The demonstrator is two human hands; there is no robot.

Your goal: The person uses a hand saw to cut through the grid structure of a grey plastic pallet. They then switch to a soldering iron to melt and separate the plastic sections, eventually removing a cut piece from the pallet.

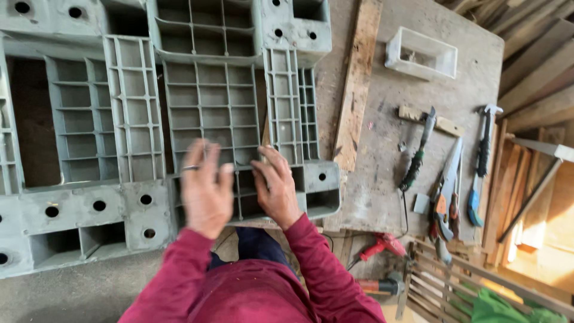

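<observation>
Grey plastic pallet (137, 119) lay under both hands.
Left hand (206, 188) blurred, fingers loosely spread; right hand (276, 185) fingers together on its ribs; white tray (421, 54), saws (445, 191) beside.

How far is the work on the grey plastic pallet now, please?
Done: the grey plastic pallet lies with its ribbed side up on the wooden bench. In hand: the right hand rests on its near edge; the left hand, blurred, is just above it and holds nothing. Left: the saw, the hammer and the red drill lie untouched at the right.
</observation>
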